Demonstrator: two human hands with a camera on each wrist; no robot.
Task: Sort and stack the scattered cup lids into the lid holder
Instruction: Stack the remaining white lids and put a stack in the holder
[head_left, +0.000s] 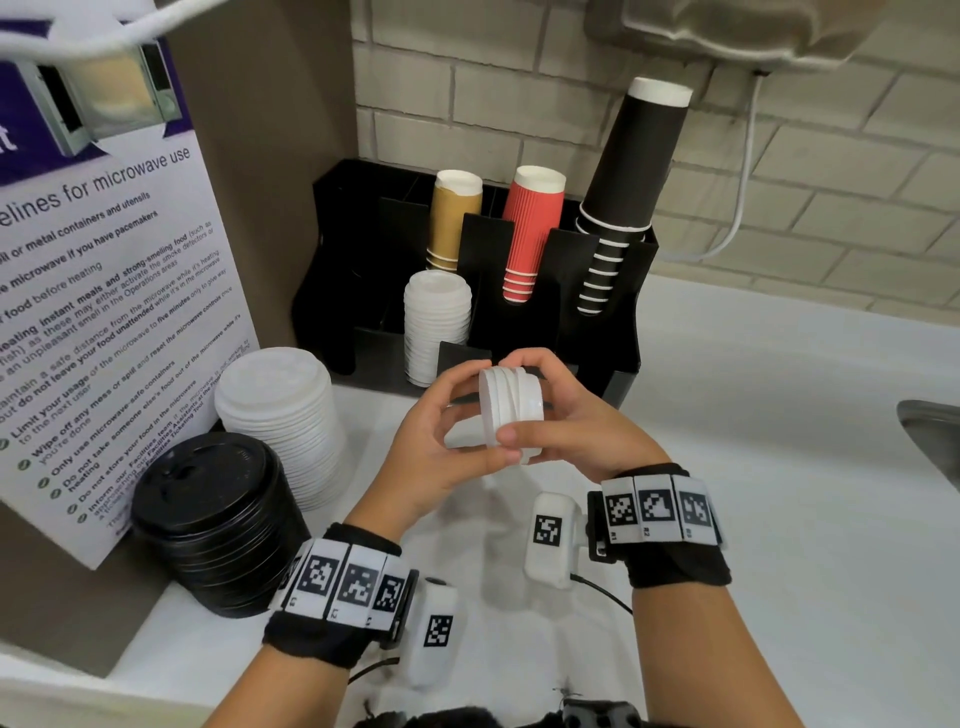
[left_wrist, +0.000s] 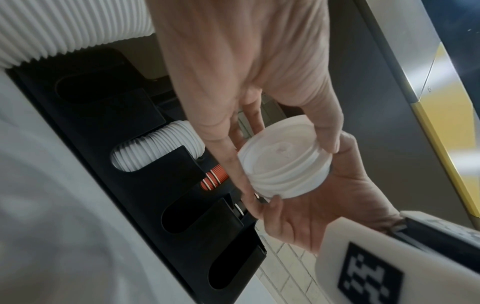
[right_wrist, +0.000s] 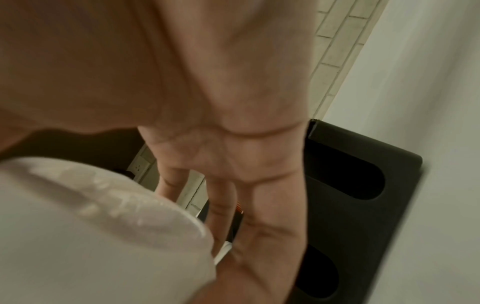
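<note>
A short stack of small white lids is held on edge above the counter, just in front of the black lid holder. My left hand grips it from the left with thumb and fingers, and my right hand grips it from the right. In the left wrist view the same lids sit between my left thumb and fingers, with the right hand cupped under them. The right wrist view shows only my palm and a blurred lid. One holder slot carries small white lids.
A tall stack of larger white lids and a stack of black lids stand on the counter at left, by a microwave poster. Tan, red and black cups fill the holder's back. Two front slots are dark. A sink edge lies right.
</note>
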